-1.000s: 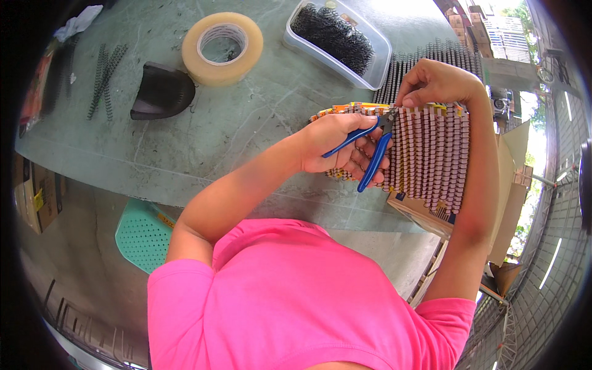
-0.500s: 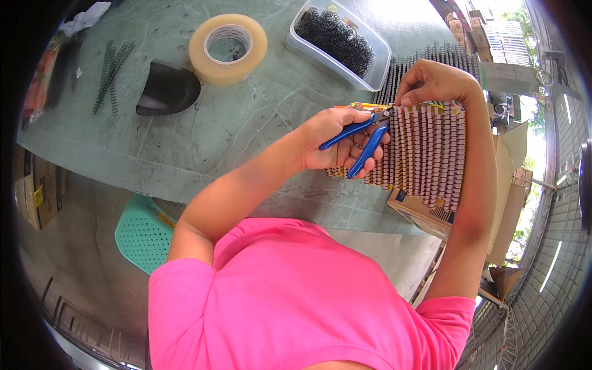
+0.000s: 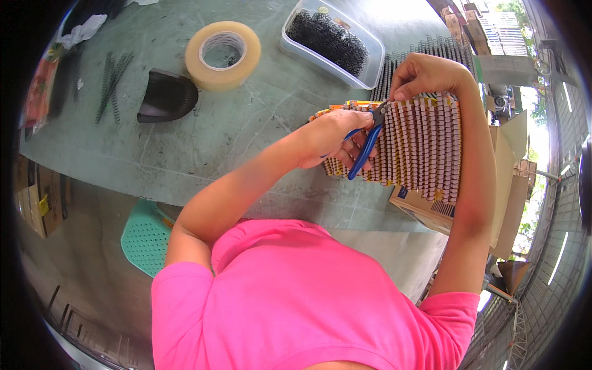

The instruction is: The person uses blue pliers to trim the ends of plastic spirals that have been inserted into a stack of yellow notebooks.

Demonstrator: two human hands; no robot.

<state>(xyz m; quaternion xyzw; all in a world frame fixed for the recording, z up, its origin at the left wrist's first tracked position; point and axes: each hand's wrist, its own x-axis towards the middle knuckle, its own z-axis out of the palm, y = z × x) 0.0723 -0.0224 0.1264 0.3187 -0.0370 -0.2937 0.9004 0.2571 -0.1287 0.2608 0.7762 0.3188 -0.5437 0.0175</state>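
My left hand (image 3: pixel 333 137) is closed around a pair of wire cutters with blue handles (image 3: pixel 368 149). One handle is mostly hidden by the hand. The cutters' jaws point up toward my right hand (image 3: pixel 427 75), at the far edge of a stack of spiral-bound books (image 3: pixel 425 151). The fingers of the right hand are pinched together just beside the jaws, on the end of a binding coil or very near it; what lies between them is too small to make out. The books' coiled spines face up in rows.
A clear plastic box (image 3: pixel 290 46) of black coil scraps stands beyond the books, with more black coils (image 3: pixel 441 52) to its right. On the table's left are a tape roll (image 3: pixel 196 54), a black curved piece (image 3: pixel 165 98) and loose coils (image 3: pixel 114 80). A cardboard box (image 3: pixel 425 209) stands below.
My left hand has rolled over, so one cutter handle is now mostly hidden. Both hands have shifted slightly left in the picture, and the right hand stays pinched beside the jaws.
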